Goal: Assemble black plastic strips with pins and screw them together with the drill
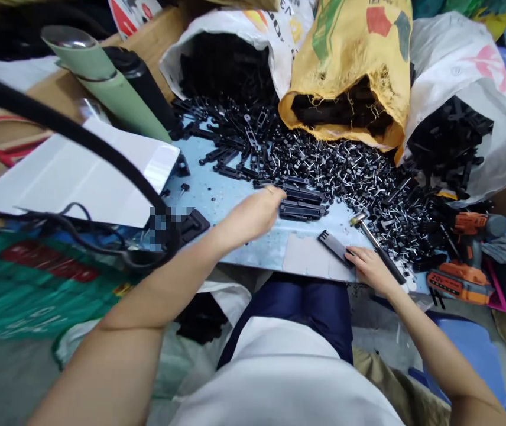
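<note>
While the left hand [253, 216] is reaching across the blue tabletop [230, 198], its fingers are drawing narrow and close together and are touching the near end of a small stack of black strips [304, 204]; whether they are already gripping a strip cannot be told from here. The right hand [370, 267] is lying low at the table's near edge, fingertips curling onto the end of a flat black piece [333, 244], though whether it is pinching or only pressing is unclear. A hammer [368, 232] is lying just beside that hand, head pointing away from the person. Taking one strip cleanly looks to be a matter of sliding the top one off by its end rather than squeezing the whole stack, and of holding the flat piece steady on the pale patch of table so that it is not skating toward the edge. Beyond the stack a wide pile of small black pins [346, 165] is spreading out from a yellow sack [350, 65] and a white bag [457, 59], both showing black parts inside. An orange drill [470, 236] is lying to the right, and a green flask [106, 83], a white board [80, 171] and a black cable [80, 136] are crowding the left.
</note>
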Motion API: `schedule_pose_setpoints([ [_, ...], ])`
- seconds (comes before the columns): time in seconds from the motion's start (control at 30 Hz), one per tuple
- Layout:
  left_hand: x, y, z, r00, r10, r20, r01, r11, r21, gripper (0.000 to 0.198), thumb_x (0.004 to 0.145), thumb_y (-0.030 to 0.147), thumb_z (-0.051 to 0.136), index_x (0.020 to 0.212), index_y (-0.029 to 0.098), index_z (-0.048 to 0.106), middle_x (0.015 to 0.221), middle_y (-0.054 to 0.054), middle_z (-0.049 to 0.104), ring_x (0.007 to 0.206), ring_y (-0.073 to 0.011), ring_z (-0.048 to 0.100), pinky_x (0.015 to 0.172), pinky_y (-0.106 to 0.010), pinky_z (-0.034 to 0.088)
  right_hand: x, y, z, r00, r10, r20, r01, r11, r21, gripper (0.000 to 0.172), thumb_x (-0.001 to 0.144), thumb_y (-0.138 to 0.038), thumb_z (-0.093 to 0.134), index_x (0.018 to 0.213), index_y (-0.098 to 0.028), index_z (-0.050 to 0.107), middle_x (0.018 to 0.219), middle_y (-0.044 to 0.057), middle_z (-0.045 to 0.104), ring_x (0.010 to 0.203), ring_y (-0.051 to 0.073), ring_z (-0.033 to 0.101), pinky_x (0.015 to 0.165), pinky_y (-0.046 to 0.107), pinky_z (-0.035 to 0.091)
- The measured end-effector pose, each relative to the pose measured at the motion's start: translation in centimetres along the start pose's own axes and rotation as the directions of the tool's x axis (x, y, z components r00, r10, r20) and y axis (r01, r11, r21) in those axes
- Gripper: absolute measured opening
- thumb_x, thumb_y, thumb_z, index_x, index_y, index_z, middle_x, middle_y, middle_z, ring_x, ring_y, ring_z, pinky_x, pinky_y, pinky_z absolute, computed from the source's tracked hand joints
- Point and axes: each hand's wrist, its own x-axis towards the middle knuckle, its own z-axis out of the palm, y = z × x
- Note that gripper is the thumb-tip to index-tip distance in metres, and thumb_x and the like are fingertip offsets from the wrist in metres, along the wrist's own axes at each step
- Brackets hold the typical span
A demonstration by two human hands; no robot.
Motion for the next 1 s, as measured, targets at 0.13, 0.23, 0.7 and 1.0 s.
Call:
schedule_pose_setpoints([
  [0.13, -2.0, 4.9, 3.8, 0.925, 0.142, 0.352, -0.17, 0.984, 0.051, 0.031, 0.078, 0.0, 0.035, 0.098, 0.01, 0.055, 0.084, -0.011, 0.06, 0.088, -0.0235, 0.057, 0.077, -0.034, 0.045, 2.2, -1.9, -1.2, 0.972, 0.161, 0.171, -0.163, 0.987, -0.005, 0.043, 0.079, -0.021, 0.047, 0.122, -0.019, 0.054, 0.124, 0.01, 0.054, 0.116, 0.022, 0.047, 0.096, 0.038, 0.041],
  [0.23, -2.9, 5.6, 7.5, 0.948, 0.086, 0.306, -0.115, 0.99, 0.077, 0.027, 0.08, 0.004, 0.036, 0.098, 0.009, 0.057, 0.092, -0.015, 0.061, 0.096, -0.027, 0.055, 0.082, -0.04, 0.044, 5.4, -3.6, -0.2, 0.931, 0.337, 0.138, -0.339, 0.941, -0.01, 0.051, 0.084, -0.036, 0.046, 0.13, -0.017, 0.045, 0.123, 0.013, 0.054, 0.112, 0.024, 0.048, 0.094, 0.04, 0.039],
  [0.7, -5.5, 3.3, 11.8, 0.984, -0.146, -0.101, 0.048, 0.767, -0.64, 0.036, 0.085, 0.025, 0.045, 0.118, 0.016, 0.055, 0.108, -0.01, 0.057, 0.093, -0.0187, 0.059, 0.084, -0.034, 0.05, 9.0, -6.0, 0.0, 0.762, 0.634, 0.135, -0.637, 0.77, -0.019, 0.056, 0.083, -0.038, 0.048, 0.132, -0.012, 0.043, 0.121, 0.019, 0.051, 0.111, 0.03, 0.046, 0.087, 0.045, 0.042],
  [1.0, -4.3, 6.9, 11.4, 0.973, -0.186, -0.136, 0.008, 0.616, -0.788, 0.036, 0.086, 0.029, 0.046, 0.118, 0.016, 0.057, 0.098, -0.008, 0.061, 0.067, -0.0125, 0.058, 0.066, -0.03, 0.052, 8.4, -7.4, 1.9, 0.807, 0.573, 0.142, -0.358, 0.283, 0.89, 0.059, 0.088, -0.055, 0.023, 0.129, -0.018, 0.046, 0.07, 0.002, 0.055, 0.056, 0.01, 0.053, 0.05, 0.024, 0.051],
])
